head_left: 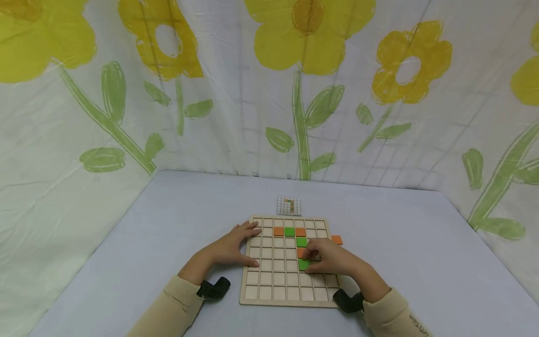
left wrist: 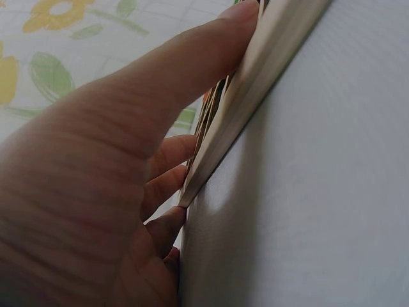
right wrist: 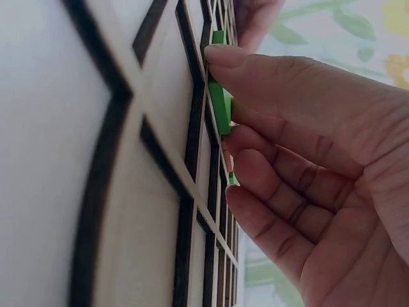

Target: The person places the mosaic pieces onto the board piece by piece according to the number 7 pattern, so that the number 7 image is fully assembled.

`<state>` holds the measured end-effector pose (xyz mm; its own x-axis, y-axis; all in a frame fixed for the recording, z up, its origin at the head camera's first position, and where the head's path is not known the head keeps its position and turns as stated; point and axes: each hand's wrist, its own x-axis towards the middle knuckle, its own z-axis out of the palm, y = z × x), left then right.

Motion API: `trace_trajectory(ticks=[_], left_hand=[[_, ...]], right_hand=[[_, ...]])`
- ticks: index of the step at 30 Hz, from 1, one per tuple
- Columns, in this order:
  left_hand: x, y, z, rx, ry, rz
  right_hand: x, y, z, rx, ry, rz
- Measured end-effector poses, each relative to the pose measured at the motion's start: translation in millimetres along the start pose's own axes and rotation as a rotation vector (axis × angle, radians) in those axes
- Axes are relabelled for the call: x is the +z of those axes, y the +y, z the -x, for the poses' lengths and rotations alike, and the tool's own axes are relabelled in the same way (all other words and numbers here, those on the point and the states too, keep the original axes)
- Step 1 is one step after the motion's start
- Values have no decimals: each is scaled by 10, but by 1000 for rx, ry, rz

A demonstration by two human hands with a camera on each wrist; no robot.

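Note:
A wooden grid board lies on the table with orange and green square tiles in some cells. My right hand is over its right half, thumb and fingers pinching a green tile at a cell below an orange tile. In the right wrist view this green tile stands slightly tilted against the grid. My left hand rests on the board's left edge with fingers spread. Along the upper part sit an orange tile, a green tile, another orange tile and, below it, a green tile.
Behind the board lies a small card printed with a coloured grid. One loose orange tile is beside the board's right edge. A white table surrounds the board, and a flower-printed curtain hangs behind it.

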<state>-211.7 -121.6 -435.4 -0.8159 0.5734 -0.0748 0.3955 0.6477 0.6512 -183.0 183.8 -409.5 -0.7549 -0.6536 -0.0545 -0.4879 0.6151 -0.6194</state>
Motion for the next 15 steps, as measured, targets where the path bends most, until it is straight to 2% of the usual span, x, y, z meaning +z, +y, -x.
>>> trace_trajectory(ticks=[9, 15], left_hand=[[-7, 8, 15, -7, 0, 10], [-2, 9, 10, -12, -1, 13]], right_hand=[[-83, 13, 32, 2, 16, -18], [-263, 228, 129, 68, 134, -11]])
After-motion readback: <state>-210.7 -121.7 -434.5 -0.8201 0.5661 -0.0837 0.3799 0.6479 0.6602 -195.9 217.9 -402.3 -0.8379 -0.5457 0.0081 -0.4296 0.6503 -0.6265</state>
